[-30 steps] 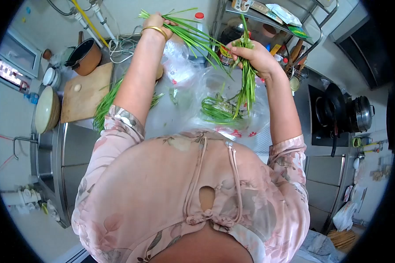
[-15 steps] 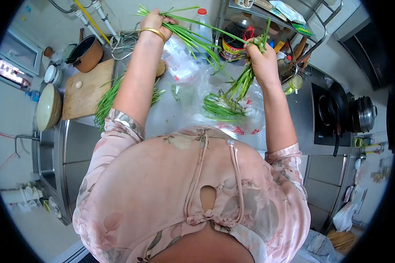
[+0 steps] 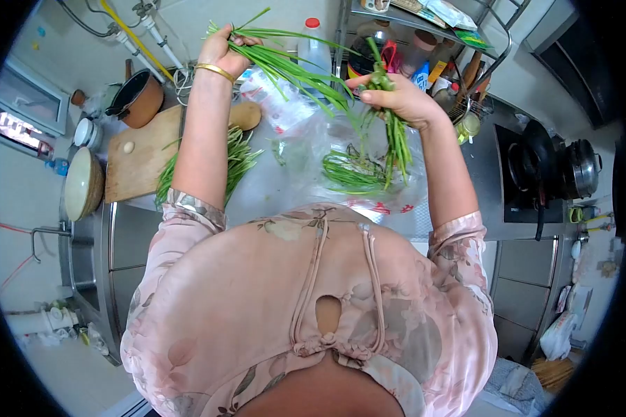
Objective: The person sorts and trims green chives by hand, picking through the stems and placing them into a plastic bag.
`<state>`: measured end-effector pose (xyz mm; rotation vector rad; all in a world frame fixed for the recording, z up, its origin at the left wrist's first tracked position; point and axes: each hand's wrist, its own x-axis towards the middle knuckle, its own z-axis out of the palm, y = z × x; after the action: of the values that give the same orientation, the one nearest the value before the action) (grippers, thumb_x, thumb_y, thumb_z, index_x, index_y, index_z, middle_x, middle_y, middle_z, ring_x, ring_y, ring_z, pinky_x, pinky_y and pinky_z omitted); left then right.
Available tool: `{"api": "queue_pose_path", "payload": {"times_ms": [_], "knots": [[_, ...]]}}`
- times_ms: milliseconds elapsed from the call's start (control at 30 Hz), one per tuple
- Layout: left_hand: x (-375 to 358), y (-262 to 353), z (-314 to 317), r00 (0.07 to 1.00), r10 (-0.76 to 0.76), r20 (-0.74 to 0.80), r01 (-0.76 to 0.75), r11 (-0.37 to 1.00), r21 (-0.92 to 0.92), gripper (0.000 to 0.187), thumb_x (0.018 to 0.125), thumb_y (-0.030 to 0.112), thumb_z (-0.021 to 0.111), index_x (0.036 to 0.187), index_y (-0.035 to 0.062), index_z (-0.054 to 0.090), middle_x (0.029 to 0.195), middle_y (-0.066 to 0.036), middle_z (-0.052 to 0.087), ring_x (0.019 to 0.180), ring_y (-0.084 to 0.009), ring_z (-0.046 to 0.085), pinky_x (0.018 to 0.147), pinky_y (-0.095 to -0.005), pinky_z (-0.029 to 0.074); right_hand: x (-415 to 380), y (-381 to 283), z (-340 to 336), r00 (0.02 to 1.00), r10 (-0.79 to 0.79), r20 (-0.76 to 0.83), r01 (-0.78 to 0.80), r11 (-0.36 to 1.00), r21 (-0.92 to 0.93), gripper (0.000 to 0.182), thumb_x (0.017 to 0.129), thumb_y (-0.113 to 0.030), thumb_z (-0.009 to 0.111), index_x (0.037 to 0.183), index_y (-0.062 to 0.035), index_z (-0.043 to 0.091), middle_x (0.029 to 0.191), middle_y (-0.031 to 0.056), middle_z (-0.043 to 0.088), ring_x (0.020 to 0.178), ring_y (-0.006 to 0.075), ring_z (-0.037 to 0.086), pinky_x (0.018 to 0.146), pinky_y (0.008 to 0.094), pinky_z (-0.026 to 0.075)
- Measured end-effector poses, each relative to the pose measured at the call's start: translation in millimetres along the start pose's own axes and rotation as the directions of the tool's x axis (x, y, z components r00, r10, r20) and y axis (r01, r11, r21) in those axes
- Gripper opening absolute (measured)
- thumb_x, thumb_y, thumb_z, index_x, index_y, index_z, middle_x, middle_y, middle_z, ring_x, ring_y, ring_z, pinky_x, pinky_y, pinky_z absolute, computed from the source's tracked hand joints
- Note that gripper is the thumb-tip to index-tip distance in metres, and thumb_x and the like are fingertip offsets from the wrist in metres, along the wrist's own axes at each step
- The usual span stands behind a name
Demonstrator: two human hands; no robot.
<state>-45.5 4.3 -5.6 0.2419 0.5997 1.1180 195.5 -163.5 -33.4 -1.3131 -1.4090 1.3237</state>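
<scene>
While left grip (image 3: 225,54) holds green leaves (image 3: 282,67), right grip (image 3: 405,101) holds stalks (image 3: 398,142).

Room: kitchen
Cooktop (image 3: 522,213): black pan (image 3: 535,146), pot (image 3: 581,167)
Counter (image 3: 261,186): cutting board (image 3: 142,161), saucepan (image 3: 148,104) (dark inside)
Sink (image 3: 83,263): steel, left side

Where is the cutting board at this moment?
In the head view, the board is on the left, just below the pot, between the bowl and the greens under the left forearm.

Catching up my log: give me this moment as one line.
left hand: holding green stalks | right hand: holding another bunch | greens heap: on plastic, below right hand
</scene>
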Motion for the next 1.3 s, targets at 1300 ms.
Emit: {"api": "queue_pose_path", "payload": {"times_ms": [1300], "knots": [[1.8,35.5,-223.9,0.983,0.045,0.175,-0.053,-0.854,0.517,0.068,0.060,0.037,0.072,0.113,0.0033,0.049,0.111,-0.017,0.054,0.102,-0.0317,0.051,0.089,-0.0366,0.040,-134.9,46.5,-12.0,0.751,0.172,-0.637,-0.304,0.947,-0.102,0.012,0.079,-0.013,0.060,0.083,-0.0032,0.055,0.069,-0.0018,0.051,0.062,0.0065,0.044,0.056,0.0210,0.035]]}}
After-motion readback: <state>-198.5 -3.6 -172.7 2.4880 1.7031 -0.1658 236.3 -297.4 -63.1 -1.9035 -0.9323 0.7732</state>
